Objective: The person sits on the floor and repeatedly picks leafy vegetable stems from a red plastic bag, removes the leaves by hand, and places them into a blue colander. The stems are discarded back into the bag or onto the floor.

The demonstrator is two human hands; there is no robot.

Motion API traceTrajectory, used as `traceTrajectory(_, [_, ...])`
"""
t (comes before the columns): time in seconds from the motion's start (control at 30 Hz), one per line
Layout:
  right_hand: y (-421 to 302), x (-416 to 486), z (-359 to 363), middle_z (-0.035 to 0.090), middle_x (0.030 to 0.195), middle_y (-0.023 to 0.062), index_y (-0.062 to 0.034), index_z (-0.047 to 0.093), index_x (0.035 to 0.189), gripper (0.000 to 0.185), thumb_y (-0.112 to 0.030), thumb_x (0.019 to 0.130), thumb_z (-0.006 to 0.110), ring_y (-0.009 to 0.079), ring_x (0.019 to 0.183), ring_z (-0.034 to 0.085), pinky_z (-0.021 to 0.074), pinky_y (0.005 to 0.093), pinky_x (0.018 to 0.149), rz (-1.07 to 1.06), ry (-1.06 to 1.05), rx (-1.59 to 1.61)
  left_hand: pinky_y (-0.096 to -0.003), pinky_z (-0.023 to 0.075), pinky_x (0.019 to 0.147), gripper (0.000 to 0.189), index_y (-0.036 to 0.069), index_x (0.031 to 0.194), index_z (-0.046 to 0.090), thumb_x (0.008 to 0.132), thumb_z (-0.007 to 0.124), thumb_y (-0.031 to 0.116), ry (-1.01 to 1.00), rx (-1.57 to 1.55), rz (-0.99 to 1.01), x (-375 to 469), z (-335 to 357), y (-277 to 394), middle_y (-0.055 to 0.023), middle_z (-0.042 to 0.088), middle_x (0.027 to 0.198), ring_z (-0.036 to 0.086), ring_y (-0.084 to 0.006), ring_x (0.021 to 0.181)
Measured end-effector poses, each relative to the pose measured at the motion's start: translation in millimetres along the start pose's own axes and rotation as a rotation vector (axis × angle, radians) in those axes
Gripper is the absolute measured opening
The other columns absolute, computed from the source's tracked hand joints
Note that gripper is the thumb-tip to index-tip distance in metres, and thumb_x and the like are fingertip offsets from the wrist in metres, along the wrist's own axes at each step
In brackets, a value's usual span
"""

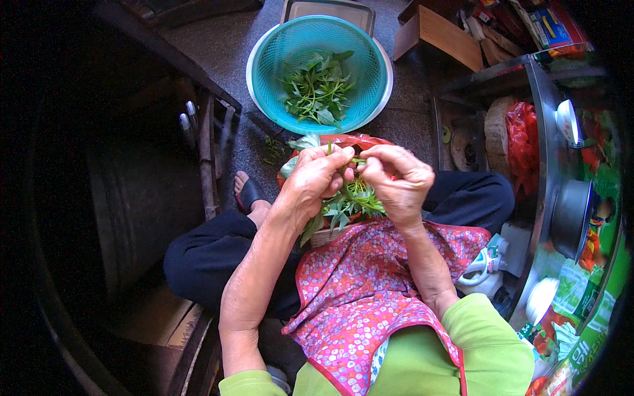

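Observation:
My left hand (317,175) grips a leafy green stem (330,147); leaves stick out past its far side. Close by on the right, my right hand (400,184) pinches a short bit of green stem (357,161) between thumb and forefinger. Under both hands, between my knees, leafy greens (364,198) lie in a red plastic bag (359,140), with a woven basket rim (327,237) showing at the near side. My hands partly hide the bag. Farther off, a teal colander (270,74) contains plucked leaves and shoots (317,91).
The colander sits in a white basin (390,79), with a grey tray (331,10) behind. At right, a metal-edged shelf (532,148) carries bowls and a dark pot (572,220). A wooden box (448,37) stands upper right. Stem scraps (274,150) lie on the floor.

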State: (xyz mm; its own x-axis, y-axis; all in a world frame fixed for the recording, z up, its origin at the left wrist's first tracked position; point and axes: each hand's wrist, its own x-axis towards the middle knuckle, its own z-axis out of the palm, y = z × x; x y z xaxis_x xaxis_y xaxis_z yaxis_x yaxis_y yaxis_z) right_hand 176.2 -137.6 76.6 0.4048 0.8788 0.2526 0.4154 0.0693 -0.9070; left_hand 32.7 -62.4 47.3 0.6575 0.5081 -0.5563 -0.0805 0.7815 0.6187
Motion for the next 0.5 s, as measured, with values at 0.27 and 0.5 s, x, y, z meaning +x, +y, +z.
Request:
traceTrajectory(0.27, [-56.7, 47.8, -62.2, 0.072, 0.089, 0.0186, 0.0052, 0.071, 0.099, 0.019, 0.003, 0.087, 0.056, 0.0174, 0.063, 0.069, 0.0590, 0.0299, 0.062, -0.197, 0.314, 0.396, -0.0173, 0.0267, 0.037, 0.013, 0.009, 0.090, 0.064, 0.096, 0.062, 0.021, 0.282, -0.030, -0.031, 9.5, -7.8, -8.8, 0.0019, 0.062, 0.067, 0.044, -0.0017, 0.044])
traceTrajectory(0.5, [-28.5, 79.3, -45.7, 0.072, 0.090, 0.0186, 0.0041, 0.067, 0.115, 0.026, -0.006, 0.092, 0.063, 0.0208, 0.074, 0.072, 0.0610, 0.0301, 0.070, -0.236, 0.244, 0.302, -0.0163, 0.0228, 0.037, 0.014, 0.007, 0.097, 0.062, 0.094, 0.064, 0.020, 0.188, -0.074, -0.051, 12.6, -20.6, -8.4, 0.0007, 0.060, 0.072, 0.042, -0.0016, 0.047])
